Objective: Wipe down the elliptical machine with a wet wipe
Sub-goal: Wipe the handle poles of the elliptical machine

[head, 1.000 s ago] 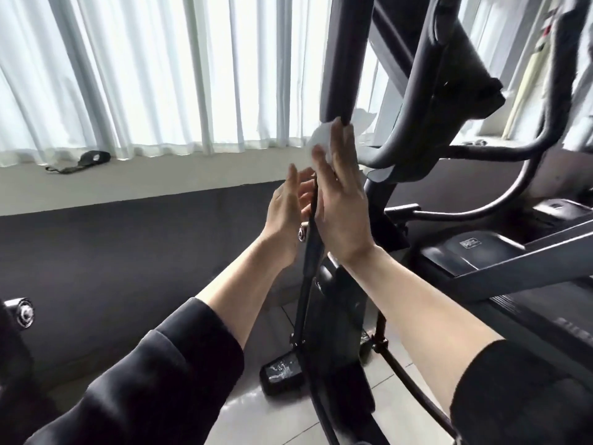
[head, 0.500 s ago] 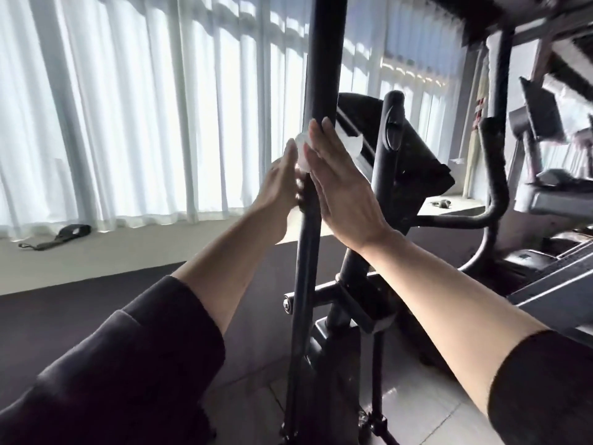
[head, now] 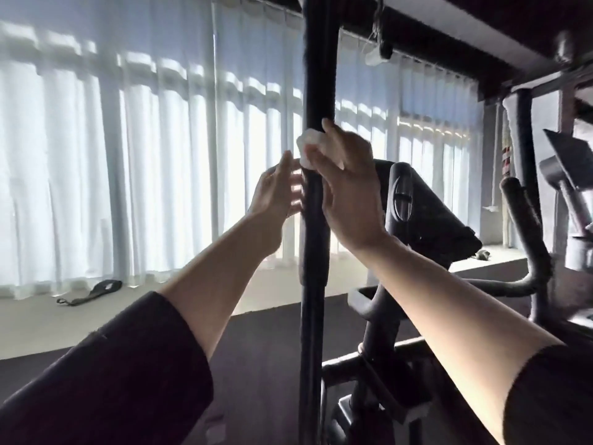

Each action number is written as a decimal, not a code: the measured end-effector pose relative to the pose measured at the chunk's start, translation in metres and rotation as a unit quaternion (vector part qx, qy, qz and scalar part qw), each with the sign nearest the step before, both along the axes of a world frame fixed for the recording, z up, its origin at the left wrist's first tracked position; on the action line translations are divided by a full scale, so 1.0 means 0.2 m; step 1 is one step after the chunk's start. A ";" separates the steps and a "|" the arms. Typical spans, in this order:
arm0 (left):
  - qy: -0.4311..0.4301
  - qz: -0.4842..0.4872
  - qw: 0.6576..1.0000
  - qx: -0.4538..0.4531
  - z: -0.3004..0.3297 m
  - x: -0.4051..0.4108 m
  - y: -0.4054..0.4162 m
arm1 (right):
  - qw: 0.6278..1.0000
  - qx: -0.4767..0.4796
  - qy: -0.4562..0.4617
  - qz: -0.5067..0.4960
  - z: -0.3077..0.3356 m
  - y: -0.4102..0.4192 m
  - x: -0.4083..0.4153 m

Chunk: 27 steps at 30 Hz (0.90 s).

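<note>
Two hands, right hand (head: pixel 348 187) pressing wipe (head: pixel 307 146), pole (head: pixel 316 220)

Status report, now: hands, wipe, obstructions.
Right hand presses wipe on pole. Left hand open beside pole. Nothing blocking.

room: open left of pole (head: pixel 316 75) — block: console (head: pixel 426 213) close right

Two hands counted: left hand (head: pixel 276 191), right hand (head: pixel 348 191). One wet wipe (head: pixel 307 146). One upright bar (head: pixel 316 220). One strap (head: pixel 93 292), lower left of frame.
</note>
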State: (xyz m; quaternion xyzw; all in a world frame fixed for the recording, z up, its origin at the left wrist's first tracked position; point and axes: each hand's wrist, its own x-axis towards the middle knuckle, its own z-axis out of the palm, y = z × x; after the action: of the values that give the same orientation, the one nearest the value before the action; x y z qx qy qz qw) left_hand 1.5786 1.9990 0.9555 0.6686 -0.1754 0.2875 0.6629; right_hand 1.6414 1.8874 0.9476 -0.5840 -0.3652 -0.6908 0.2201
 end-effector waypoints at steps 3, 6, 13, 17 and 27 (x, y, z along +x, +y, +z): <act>-0.033 0.032 0.999 0.030 0.12 0.01 0.01 | 0.998 -0.002 -0.037 0.045 -0.17 0.03 -0.01; -0.060 0.041 0.997 0.037 0.23 0.03 -0.01 | 0.994 0.042 -0.021 0.100 0.02 0.05 0.00; -0.101 0.105 0.989 0.005 0.34 0.18 -0.16 | 0.970 0.075 0.087 0.213 0.34 0.05 0.05; -0.128 0.188 0.974 -0.001 0.31 0.24 -0.20 | 0.953 0.053 0.120 0.274 0.17 0.03 0.08; -0.218 0.244 0.944 0.046 0.29 0.28 -0.19 | 0.908 0.192 0.155 0.339 0.43 0.10 0.12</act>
State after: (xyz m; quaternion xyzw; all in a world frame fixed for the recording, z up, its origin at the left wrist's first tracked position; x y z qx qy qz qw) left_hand 1.6340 1.9619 1.0127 0.6422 -0.1599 0.5705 0.4863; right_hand 1.6659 1.9074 1.0326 -0.4715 -0.3628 -0.5320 0.6025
